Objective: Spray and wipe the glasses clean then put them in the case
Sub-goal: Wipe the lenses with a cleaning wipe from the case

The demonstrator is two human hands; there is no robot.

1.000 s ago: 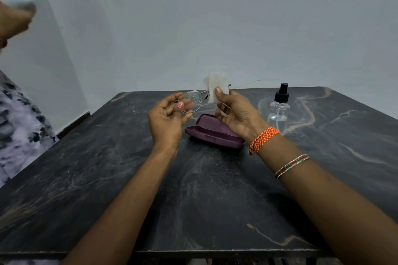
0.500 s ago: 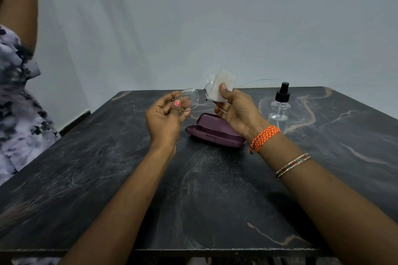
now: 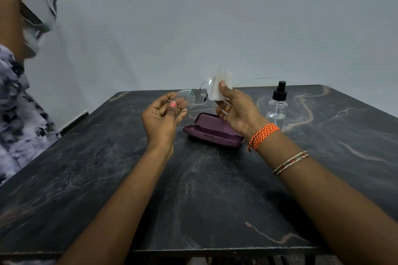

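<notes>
I am looking down at a dark marbled table (image 3: 193,200) set against a pale grey wall (image 3: 215,17), with a second person in a floral garment (image 3: 15,114) at the far left edge. Towards the far side of the table lies an open purple case (image 3: 212,130), its long axis running left to right, directly beneath my raised hands. A clear spray bottle (image 3: 277,103) with a black nozzle stands upright just right of the case. I hold thin wire-framed glasses (image 3: 193,94) above the case, long axis also left to right. My left hand (image 3: 160,117) pinches the left lens rim, which shows droplets. My right hand (image 3: 235,109) clamps a folded white cloth (image 3: 220,87) around the right lens, thumb pressed on top. I judge wiping is under way; the case sits nearer my right hand, a short drop below.
</notes>
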